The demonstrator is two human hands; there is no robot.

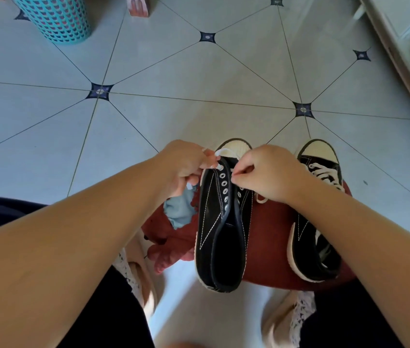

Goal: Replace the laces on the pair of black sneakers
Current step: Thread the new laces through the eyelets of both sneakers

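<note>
The person sits over a round dark-red stool seat (269,237) on the pale tiled floor (173,71), and both shoes stand on it, toes pointing away. The nearer black canvas sneaker with the cream toe cap (211,222) has bare metal eyelets, except for a white shoelace (222,152) looped across the eyelets nearest the toe. The left hand (186,164) has its fingers curled, pinching that shoelace just beside the left toe-end eyelet. The right hand (269,172) is curled too, thumb and forefinger pressed on a small pale bit at the right eyelet row, seemingly the lace's other end. Just to the right stands the second black sneaker (308,247), fully laced in white. A teal perforated basket (55,18) stands well apart.
</note>
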